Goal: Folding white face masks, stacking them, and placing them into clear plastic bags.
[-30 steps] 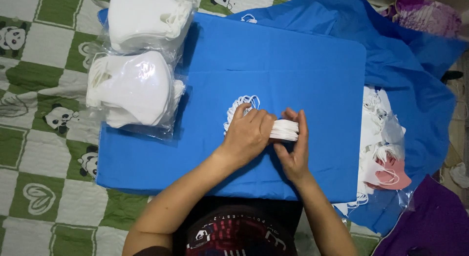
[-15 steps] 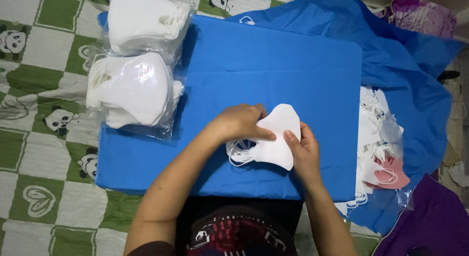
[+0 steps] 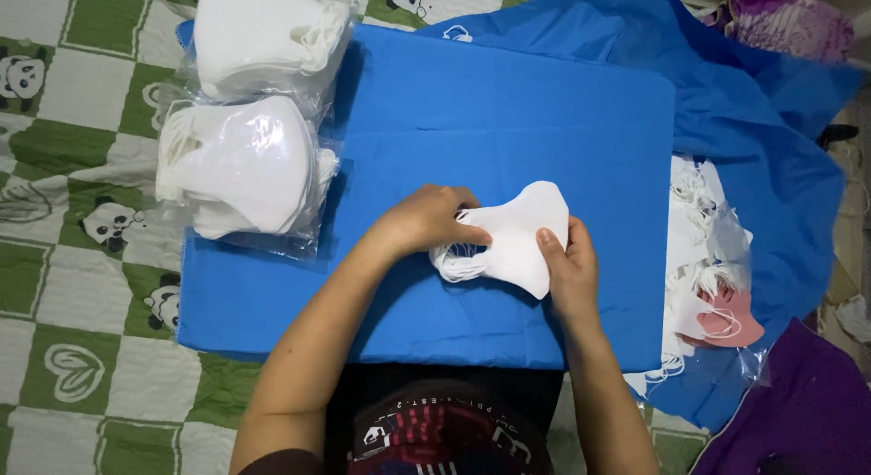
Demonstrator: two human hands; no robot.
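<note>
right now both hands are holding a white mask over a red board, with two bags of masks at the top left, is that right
Not quite: the board is blue, not red, as the head view shows. The rest stands: the left hand and right hand hold a white mask over it, with two bags of masks at the top left.

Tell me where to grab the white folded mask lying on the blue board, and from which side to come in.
Probably the mask is best pinched at its broad flat right edge, coming from the right, where the right hand already presses it. The panel there lies flat and firm on the blue board. The left end is a loose bunch of ear loops under the left hand, likelier to slip or tangle.
</note>
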